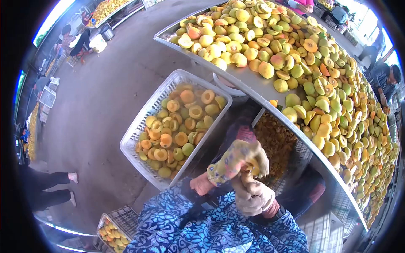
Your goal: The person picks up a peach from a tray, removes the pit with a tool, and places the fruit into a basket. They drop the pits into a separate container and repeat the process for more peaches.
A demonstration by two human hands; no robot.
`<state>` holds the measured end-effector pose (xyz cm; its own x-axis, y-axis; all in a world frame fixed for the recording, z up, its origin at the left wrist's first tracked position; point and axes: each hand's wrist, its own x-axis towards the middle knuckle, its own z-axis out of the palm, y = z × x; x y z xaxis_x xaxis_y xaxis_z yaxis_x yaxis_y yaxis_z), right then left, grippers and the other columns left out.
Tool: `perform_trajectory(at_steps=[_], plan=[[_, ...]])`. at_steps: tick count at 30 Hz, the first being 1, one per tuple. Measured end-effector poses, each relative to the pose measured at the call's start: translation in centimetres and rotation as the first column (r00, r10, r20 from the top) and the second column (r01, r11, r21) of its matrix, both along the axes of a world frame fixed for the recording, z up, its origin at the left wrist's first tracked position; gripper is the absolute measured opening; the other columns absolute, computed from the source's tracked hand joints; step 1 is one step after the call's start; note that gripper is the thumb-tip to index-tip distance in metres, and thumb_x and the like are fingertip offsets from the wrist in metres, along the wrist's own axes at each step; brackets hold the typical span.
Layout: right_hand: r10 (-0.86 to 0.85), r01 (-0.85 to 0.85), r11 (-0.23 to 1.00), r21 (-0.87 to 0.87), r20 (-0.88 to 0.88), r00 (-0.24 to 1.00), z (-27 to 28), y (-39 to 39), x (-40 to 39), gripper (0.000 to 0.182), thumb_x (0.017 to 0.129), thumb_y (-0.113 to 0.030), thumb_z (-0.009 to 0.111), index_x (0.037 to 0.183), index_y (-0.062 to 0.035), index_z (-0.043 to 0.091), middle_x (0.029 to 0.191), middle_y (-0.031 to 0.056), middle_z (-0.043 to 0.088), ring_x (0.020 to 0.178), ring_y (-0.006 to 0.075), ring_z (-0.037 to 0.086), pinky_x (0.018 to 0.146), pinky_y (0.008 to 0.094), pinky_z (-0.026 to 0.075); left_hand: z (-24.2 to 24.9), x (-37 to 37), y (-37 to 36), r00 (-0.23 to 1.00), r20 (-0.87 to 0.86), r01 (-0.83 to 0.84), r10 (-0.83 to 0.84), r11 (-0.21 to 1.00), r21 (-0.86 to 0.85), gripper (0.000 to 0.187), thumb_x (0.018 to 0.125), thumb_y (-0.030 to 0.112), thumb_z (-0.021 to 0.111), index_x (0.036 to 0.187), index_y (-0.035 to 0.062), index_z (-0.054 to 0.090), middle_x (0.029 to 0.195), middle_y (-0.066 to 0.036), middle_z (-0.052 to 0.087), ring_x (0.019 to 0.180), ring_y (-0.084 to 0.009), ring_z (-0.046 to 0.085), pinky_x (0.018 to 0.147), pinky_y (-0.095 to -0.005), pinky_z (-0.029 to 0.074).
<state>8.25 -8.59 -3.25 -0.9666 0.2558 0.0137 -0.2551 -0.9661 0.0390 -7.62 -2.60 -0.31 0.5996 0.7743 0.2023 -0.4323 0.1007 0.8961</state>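
My left hand, in a pale glove with a flowered cuff, is closed around a yellow peach half, mostly covered by the fingers. Just below it, my right hand, in a plain light glove, is closed with its fingertips up against the fruit. Whatever it grips is too small and covered to name. Both hands are together above my lap. Beneath and beyond them, a container of brown-orange scraps stands under the table edge.
To the left, a white plastic crate holds pitted peach halves. A metal table heaped with cut peaches curves along the right. Another crate of fruit sits at lower left. A person's legs show at left; other people sit farther off.
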Motion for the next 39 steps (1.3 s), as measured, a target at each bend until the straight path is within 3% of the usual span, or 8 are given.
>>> perform_trajectory(at_steps=[2, 5, 8, 10, 12, 20, 26, 39], plan=[[-0.186, 0.04, 0.93, 0.366, 0.374, 0.908, 1.0, 0.8, 0.0, 0.035, 0.089, -0.03, 0.069, 0.081, -0.0042, 0.047, 0.05, -0.0015, 0.04, 0.037, 0.01, 0.035, 0.033, 0.0253, 0.03, -0.4, 0.0, -0.3, 0.899, -0.041, -0.428, 0.437, 0.893, 0.144, 0.057, 0.1, 0.049, 0.046, 0.09, -0.0031, 0.067, 0.073, -0.008, 0.062, 0.073, -0.0193, 0.06, 0.074, -0.0314, 0.05], [-0.416, 0.256, 0.875, 0.41, 0.37, 0.83, 1.5, 0.5, 1.2, 0.038, 0.089, -0.034, 0.071, 0.082, -0.0069, 0.046, 0.056, 0.0004, 0.042, 0.04, 0.0097, 0.038, 0.034, 0.0254, 0.029, -5.0, -3.1, 3.6, 0.848, 0.107, -0.321, 0.519, 0.663, -0.676, 0.053, 0.104, 0.045, 0.037, 0.084, 0.0031, 0.062, 0.072, -0.011, 0.062, 0.065, -0.0184, 0.06, 0.065, -0.0278, 0.051], [-0.67, 0.509, 0.742, 0.436, 0.513, 0.537, 1.5, -0.5, 4.0, 0.042, 0.09, -0.041, 0.069, 0.081, -0.0103, 0.042, 0.055, -0.0024, 0.039, 0.039, 0.0067, 0.034, 0.032, 0.0241, 0.029, -4.2, -12.1, 4.7, 0.658, -0.464, -0.728, 0.593, 0.659, -0.19, 0.051, 0.1, 0.048, 0.046, 0.079, 0.0053, 0.065, 0.073, -0.007, 0.064, 0.064, -0.0143, 0.062, 0.064, -0.0272, 0.053], [-0.713, 0.478, 0.695, 0.537, 0.601, 0.362, 2.1, -2.2, 6.1, 0.043, 0.087, -0.04, 0.073, 0.083, -0.0076, 0.045, 0.055, 0.0003, 0.038, 0.04, 0.01, 0.037, 0.035, 0.0263, 0.031, -6.9, -20.0, 5.2, 0.493, -0.58, -0.647, 0.649, 0.719, 0.254, 0.048, 0.1, 0.044, 0.049, 0.082, 0.0033, 0.067, 0.078, -0.006, 0.067, 0.067, -0.0129, 0.063, 0.071, -0.024, 0.053], [-0.674, 0.411, 0.718, 0.562, 0.709, 0.208, 3.3, -3.8, 7.1, 0.038, 0.087, -0.034, 0.072, 0.084, -0.0057, 0.047, 0.055, 0.0028, 0.041, 0.041, 0.0117, 0.04, 0.036, 0.0269, 0.032, 0.1, -21.8, 6.2, 0.281, -0.884, -0.54, 0.374, 0.823, 0.177, 0.041, 0.101, 0.036, 0.05, 0.093, 0.002, 0.07, 0.079, -0.006, 0.068, 0.073, -0.0121, 0.063, 0.074, -0.0251, 0.052], [-0.496, 0.459, 0.807, 0.371, 0.849, 0.185, 1.4, -4.1, 4.1, 0.017, 0.093, -0.016, 0.058, 0.085, -0.0047, 0.048, 0.057, 0.0047, 0.044, 0.042, 0.0137, 0.042, 0.038, 0.0293, 0.037, -8.6, -10.5, 14.5, 0.001, -0.871, 0.056, 0.491, 0.87, 0.49, 0.04, 0.094, 0.036, 0.057, 0.12, 0.0067, 0.065, 0.125, -0.021, 0.062, 0.112, -0.0343, 0.061, 0.091, -0.0399, 0.051], [-0.462, 0.443, 0.823, 0.356, 0.873, 0.158, 0.2, -5.1, 5.6, 0.016, 0.093, -0.019, 0.058, 0.089, -0.007, 0.049, 0.059, 0.0038, 0.042, 0.044, 0.0141, 0.042, 0.04, 0.0295, 0.037, -17.3, -10.2, 17.8, 0.103, -0.656, -0.145, 0.748, 0.664, 0.734, 0.039, 0.082, 0.023, 0.068, 0.119, 0.0099, 0.065, 0.126, -0.018, 0.06, 0.12, -0.0392, 0.053, 0.1, -0.0449, 0.043], [-0.437, 0.349, 0.861, 0.371, 0.889, 0.135, -2.4, -2.5, 4.5, 0.009, 0.095, -0.016, 0.057, 0.094, -0.0093, 0.052, 0.068, 0.0055, 0.051, 0.05, 0.0167, 0.049, 0.047, 0.0311, 0.043, -20.0, -8.5, 20.3, 0.03, -0.73, -0.133, 0.683, 0.727, 0.674, 0.041, 0.077, 0.019, 0.07, 0.116, 0.0096, 0.063, 0.118, -0.016, 0.061, 0.115, -0.0367, 0.054, 0.099, -0.0443, 0.044]])
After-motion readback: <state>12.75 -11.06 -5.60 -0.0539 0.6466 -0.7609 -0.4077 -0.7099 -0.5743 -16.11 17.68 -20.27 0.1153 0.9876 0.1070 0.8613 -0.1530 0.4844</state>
